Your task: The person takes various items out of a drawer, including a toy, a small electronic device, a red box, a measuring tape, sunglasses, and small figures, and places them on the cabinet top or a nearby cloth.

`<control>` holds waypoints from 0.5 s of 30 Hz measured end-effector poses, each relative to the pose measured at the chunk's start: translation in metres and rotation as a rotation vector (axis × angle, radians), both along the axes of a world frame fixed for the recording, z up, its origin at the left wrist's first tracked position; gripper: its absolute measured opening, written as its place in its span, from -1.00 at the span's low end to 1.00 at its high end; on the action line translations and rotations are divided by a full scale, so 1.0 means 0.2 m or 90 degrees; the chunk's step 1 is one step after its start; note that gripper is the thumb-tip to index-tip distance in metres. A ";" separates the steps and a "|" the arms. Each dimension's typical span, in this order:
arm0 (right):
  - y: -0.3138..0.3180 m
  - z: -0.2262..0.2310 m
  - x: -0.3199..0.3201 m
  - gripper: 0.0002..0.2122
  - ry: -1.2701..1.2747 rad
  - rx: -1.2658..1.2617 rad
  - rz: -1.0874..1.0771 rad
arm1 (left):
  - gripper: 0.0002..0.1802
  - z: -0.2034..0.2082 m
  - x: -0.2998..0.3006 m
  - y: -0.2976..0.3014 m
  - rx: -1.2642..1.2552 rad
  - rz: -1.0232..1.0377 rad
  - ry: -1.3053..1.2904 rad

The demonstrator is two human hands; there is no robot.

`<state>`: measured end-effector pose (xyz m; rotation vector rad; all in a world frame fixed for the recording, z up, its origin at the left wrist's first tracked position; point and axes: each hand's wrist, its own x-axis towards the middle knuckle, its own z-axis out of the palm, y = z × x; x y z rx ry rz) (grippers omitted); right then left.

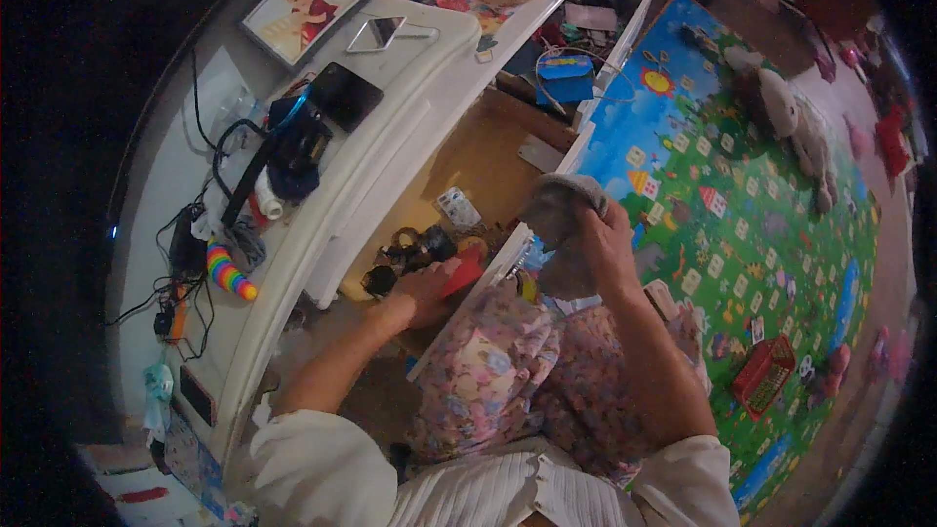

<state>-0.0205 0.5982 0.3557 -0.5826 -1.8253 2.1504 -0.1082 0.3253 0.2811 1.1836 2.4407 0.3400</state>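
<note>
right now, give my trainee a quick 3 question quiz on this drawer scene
1. True or false: the left hand is inside the open drawer.
2. What does the right hand hold? A) grey cloth B) red basket C) picture frame
3. Fill in: the left hand rests on a ___ object among the drawer's small items.

Key:
1. True.
2. A, the grey cloth, held up above the drawer front.
3. Red; the red object lies under the fingers, near some dark trinkets.

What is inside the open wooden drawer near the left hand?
Dark round items, a small packet and a red object under the left hand; what lies beneath it is covered.
</note>
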 end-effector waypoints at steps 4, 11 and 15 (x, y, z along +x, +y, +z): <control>-0.06 0.04 -0.01 -0.73 0.059 -0.100 0.024 | -0.47 -0.30 -0.16 -0.22 0.126 0.295 -0.258; -0.02 -0.01 0.00 -0.71 -0.078 0.057 0.025 | -0.65 0.30 -0.09 -0.09 0.547 0.478 -0.463; -0.08 -0.07 0.00 -0.61 -0.140 -0.077 0.159 | -0.80 0.48 0.05 0.00 0.423 0.368 -0.183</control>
